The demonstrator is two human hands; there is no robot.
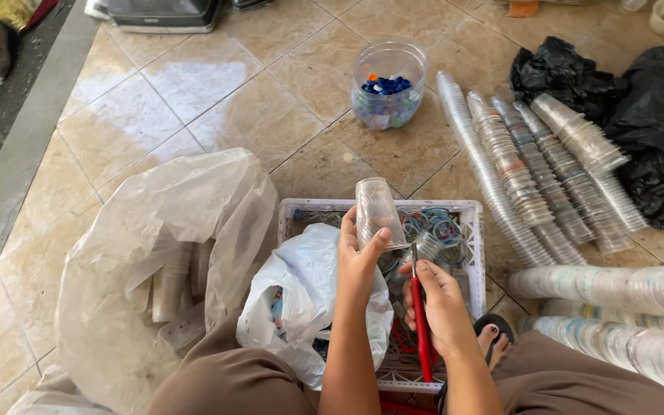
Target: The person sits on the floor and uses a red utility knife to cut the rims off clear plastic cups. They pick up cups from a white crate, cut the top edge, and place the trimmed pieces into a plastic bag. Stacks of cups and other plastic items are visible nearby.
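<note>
Cup-trimming looks to be the step in hand: the left hand (359,257) holds a clear plastic cup (376,213) upright-to-tilted above a white crate (474,230), fingers clamped around its lower end, thumb pressed on the side. The right hand (439,303) grips a red-handled cutter (422,323), fingers closed on the handle, blade tip pointing toward 12 o'clock and sitting just at the cup's rim. By my reading, the blade is set to work the rim or its seal ring; the next move would call for a steady cup, a shallow blade angle, and the thumb kept out of the blade's line.

Inside the crate, at 1 o'clock from the hands, lie coloured plastic rings (439,228). A white plastic bag (305,296) slumps over the crate's near-left corner, touching the left forearm. At 9 o'clock a big translucent sack (163,253) holds more cups. Long nested stacks of cups (532,184) lie on the tiled floor (255,115) from 1 to 3 o'clock, with black bags (647,115) beyond. A clear jar of bottle caps (388,84) stands at 12 o'clock, well apart. A sandalled foot (493,338) rests just beside the crate at 4 o'clock. The white bag crowds the working space most.
</note>
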